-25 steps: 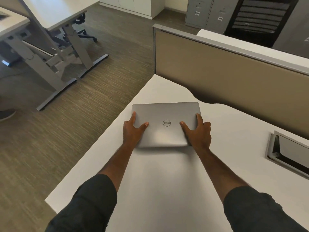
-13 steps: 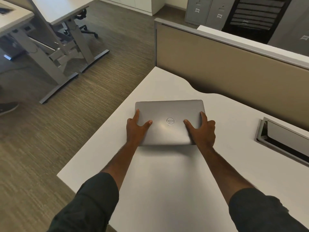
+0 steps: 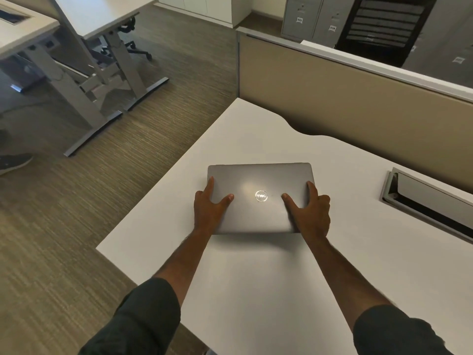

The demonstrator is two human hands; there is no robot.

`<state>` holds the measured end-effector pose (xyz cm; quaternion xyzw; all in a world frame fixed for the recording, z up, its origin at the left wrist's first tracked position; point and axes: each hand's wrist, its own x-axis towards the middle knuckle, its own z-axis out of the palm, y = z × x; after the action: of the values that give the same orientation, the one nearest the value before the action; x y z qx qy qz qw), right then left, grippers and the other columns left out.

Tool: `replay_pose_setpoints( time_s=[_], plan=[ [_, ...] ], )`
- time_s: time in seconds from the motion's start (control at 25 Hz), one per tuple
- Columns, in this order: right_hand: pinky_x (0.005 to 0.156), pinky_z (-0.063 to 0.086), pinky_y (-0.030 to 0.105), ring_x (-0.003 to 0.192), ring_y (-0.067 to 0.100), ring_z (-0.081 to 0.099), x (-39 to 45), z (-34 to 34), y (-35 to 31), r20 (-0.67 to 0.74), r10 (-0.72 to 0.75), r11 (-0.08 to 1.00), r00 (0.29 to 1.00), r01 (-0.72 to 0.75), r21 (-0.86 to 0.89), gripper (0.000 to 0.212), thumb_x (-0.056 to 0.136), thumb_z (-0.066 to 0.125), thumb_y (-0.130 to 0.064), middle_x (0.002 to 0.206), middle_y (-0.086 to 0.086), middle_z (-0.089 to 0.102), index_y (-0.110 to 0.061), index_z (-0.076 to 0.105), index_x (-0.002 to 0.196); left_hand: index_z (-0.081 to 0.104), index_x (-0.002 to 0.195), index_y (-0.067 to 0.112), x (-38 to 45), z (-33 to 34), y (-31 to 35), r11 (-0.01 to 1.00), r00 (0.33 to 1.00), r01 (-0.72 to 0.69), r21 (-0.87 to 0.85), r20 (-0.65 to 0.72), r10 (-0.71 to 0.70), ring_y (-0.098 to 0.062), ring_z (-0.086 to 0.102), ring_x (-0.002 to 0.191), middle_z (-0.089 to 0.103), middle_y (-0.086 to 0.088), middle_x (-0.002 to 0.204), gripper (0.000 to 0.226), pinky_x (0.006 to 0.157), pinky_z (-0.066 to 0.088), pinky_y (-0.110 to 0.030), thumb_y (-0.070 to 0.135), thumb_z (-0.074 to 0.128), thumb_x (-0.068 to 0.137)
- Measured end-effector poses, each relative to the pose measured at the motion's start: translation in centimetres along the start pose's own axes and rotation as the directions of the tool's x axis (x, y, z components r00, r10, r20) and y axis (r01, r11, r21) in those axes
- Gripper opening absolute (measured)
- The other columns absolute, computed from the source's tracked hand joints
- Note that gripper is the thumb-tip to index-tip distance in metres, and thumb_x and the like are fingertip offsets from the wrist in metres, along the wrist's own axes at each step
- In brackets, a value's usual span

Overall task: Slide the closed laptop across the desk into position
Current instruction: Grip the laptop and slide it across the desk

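Head view: found the closed laptop flat on the white worktop near its left edge, gripped at the near corners by left hand and right hand (thumbs on lid); needed even, level pushing.

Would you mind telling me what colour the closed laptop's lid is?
The closed laptop's lid is matte silver-grey with a round shiny logo, seen in the head view.
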<state>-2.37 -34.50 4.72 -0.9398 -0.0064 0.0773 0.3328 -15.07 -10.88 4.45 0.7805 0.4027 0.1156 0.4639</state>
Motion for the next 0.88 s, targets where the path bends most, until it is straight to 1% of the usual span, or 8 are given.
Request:
replay_pose_setpoints(
  time_s=[0.12, 0.32, 0.44, 0.76, 0.88],
  plan=[
    [0.087, 0.052, 0.047, 0.113, 0.031, 0.055, -1.6, -0.5, 1.0, -0.010, -0.001, 1.000, 1.000, 0.002, 0.005, 0.091, 0.071, 0.061, -0.083, 0.117, 0.005, 0.045, -0.040, 0.034, 0.146, 0.032, 0.153, 0.035, -1.8, 0.0, -0.6, 1.000, 1.000, -0.008, 0.003, -0.007, 0.008, -0.013, 0.046, 0.101, 0.048, -0.005, 0.109, 0.087, 0.096, 0.035, -0.023, 0.050, 0.077, 0.081],
    [0.085, 0.053, 0.047, 0.115, 0.031, 0.055, -4.0, -1.3, 3.0, -0.020, 0.012, 1.000, 1.000, -0.012, 0.017, 0.089, 0.070, 0.062, -0.083, 0.117, 0.005, 0.045, -0.043, 0.034, 0.144, 0.034, 0.153, 0.034, -4.7, 0.2, -1.2, 1.000, 1.000, -0.009, 0.000, -0.003, 0.009, -0.012, 0.048, 0.099, 0.050, -0.006, 0.109, 0.086, 0.095, 0.035, -0.022, 0.049, 0.078, 0.080],
    [0.082, 0.052, 0.045, 0.114, 0.030, 0.054, -5.6, -1.6, 4.2, -0.025, 0.026, 0.999, 0.999, -0.025, 0.039, 0.089, 0.068, 0.063, -0.083, 0.114, 0.004, 0.044, -0.044, 0.034, 0.143, 0.035, 0.152, 0.034, -6.4, 0.3, -1.5, 1.000, 1.000, -0.008, -0.006, 0.001, 0.008, -0.012, 0.048, 0.099, 0.050, -0.006, 0.108, 0.085, 0.093, 0.035, -0.021, 0.046, 0.079, 0.080],
    [0.082, 0.052, 0.047, 0.113, 0.032, 0.055, -9.4, -2.2, 7.7, -0.034, 0.071, 0.997, 0.997, -0.070, 0.026, 0.088, 0.069, 0.066, -0.080, 0.116, 0.005, 0.046, -0.042, 0.036, 0.143, 0.036, 0.152, 0.035, -10.7, 1.2, -3.0, 1.000, 1.000, 0.005, -0.004, 0.029, -0.005, -0.012, 0.049, 0.095, 0.049, -0.004, 0.104, 0.085, 0.091, 0.035, -0.020, 0.044, 0.080, 0.080],
    [0.082, 0.051, 0.045, 0.110, 0.031, 0.055, -10.6, -2.6, 8.7, -0.037, 0.086, 0.996, 0.996, -0.085, 0.037, 0.089, 0.069, 0.068, -0.079, 0.112, 0.003, 0.044, -0.042, 0.037, 0.144, 0.036, 0.151, 0.035, -11.9, 1.5, -3.8, 1.000, 0.999, 0.007, -0.006, 0.043, -0.006, -0.012, 0.050, 0.096, 0.050, -0.003, 0.104, 0.085, 0.090, 0.035, -0.021, 0.043, 0.080, 0.080]
  ],
)
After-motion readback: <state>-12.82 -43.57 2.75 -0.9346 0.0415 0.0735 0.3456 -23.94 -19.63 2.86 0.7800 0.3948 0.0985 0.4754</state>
